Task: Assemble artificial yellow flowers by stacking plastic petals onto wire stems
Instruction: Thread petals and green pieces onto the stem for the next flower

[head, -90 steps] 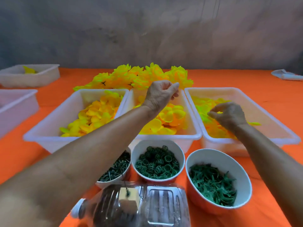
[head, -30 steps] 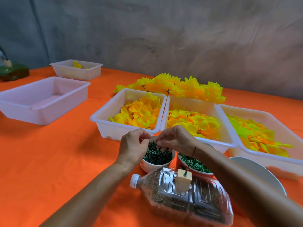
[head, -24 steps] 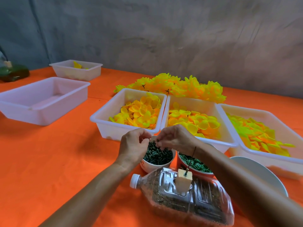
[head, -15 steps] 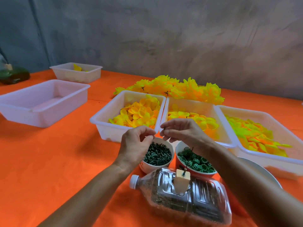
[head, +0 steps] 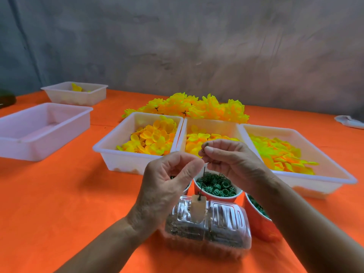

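Item: stem [head: 202, 181]. Thin dark wire, stood near upright w/ slight lean, foot stuck in a pale block [head: 197, 208] on top of a clear bottle [head: 208, 227] lying on its side on the tabletop [head: 59, 194]. Long axis ran vertical; bare top end sat just under both hands, between them.

Left hand [head: 167, 180]: fingers curled in, thumb and forefinger tips closed together just beside the wire top. Whether they gripped wire or a small part, cannot tell.

Right hand [head: 230, 158]: thumb and forefinger pinched a tiny dark green piece [head: 204, 149], held above and a little right of the wire tip. Nearer hand to the tip by judgement: left, to steady; right carried the piece.

Coming move, judged: piece goes straight down along the wire axis, so hole must line up over the tip.

Stock: three trays of petals [head: 155, 138] yellow to orange, beyond the hands. Finished flowers [head: 197, 107] piled behind trays. Bowl of green rings [head: 216, 185] just behind the bottle.

No petals on the stem yet; flower looked barely begun.
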